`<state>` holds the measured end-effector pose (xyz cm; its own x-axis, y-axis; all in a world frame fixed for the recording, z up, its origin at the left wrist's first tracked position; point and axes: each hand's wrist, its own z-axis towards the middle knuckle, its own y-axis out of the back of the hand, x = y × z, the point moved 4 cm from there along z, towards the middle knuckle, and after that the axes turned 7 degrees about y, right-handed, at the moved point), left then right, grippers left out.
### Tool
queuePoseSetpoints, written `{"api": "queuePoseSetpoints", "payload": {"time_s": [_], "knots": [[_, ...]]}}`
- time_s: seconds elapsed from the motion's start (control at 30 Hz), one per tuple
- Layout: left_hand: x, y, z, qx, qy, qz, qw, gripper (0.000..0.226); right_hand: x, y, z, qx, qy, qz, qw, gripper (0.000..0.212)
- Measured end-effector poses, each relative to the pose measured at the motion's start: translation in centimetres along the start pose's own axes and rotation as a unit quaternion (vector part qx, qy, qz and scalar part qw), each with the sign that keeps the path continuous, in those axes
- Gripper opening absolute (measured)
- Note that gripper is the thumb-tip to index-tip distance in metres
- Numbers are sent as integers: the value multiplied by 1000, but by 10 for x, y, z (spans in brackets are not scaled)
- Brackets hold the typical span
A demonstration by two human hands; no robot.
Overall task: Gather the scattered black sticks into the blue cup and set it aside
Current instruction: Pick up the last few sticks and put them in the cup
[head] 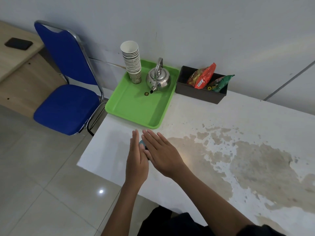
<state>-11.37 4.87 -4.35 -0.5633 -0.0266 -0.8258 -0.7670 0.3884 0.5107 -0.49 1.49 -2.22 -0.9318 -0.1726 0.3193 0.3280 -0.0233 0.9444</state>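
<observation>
Blue cup (141, 142) between hands, mostly hidden

A white table (196, 120) with brown stains fills the frame's right side. Directly on it, top centre: a green tray (136, 108); just right, a dark bin (201, 95) against the wall
</observation>
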Motion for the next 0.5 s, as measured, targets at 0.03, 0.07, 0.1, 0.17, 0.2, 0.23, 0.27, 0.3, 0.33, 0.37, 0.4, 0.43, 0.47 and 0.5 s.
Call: {"api": "queuePoseSetpoints", "payload": {"time_s": [0.03,0.07,0.1,0.17,0.2,0.23,0.27,0.3,0.33,0.37,0.4,0.43,0.47,0.5], "knots": [[1,2,-2,2,21,-21,1000,53,1,-1,0,5,2,10,1000,53],[4,3,-5,-1,45,-39,998,50,2,-2,1,11,6,20,1000,54],[7,6,-7,-10,63,-56,996,47,3,-4,1,17,10,28,999,54],[12,10,-11,-30,79,-83,993,42,2,-7,1,25,19,18,999,53],[13,12,-12,-36,83,-91,992,39,1,-9,0,27,20,7,999,51],[15,14,-13,-39,85,-92,991,39,-1,-10,-1,30,18,0,999,50],[16,16,-14,-41,88,-83,992,45,-2,-11,-1,33,16,-3,999,49],[18,18,-14,-38,92,-71,992,55,-2,-11,0,35,15,-3,999,48],[20,20,-13,-30,100,-61,993,63,-1,-11,0,35,16,-1,999,48],[21,20,-13,-15,106,-59,993,68,0,-10,1,32,15,6,999,49],[23,19,-12,4,108,-54,993,70,1,-6,1,24,10,22,999,50],[25,17,-11,25,103,-48,993,73,2,-2,0,12,-3,52,999,51],[25,15,-10,43,97,-39,994,77,2,3,-2,-3,-24,92,995,54],[25,12,-10,56,90,-38,994,84,2,8,-4,-17,-45,135,990,59]]}}
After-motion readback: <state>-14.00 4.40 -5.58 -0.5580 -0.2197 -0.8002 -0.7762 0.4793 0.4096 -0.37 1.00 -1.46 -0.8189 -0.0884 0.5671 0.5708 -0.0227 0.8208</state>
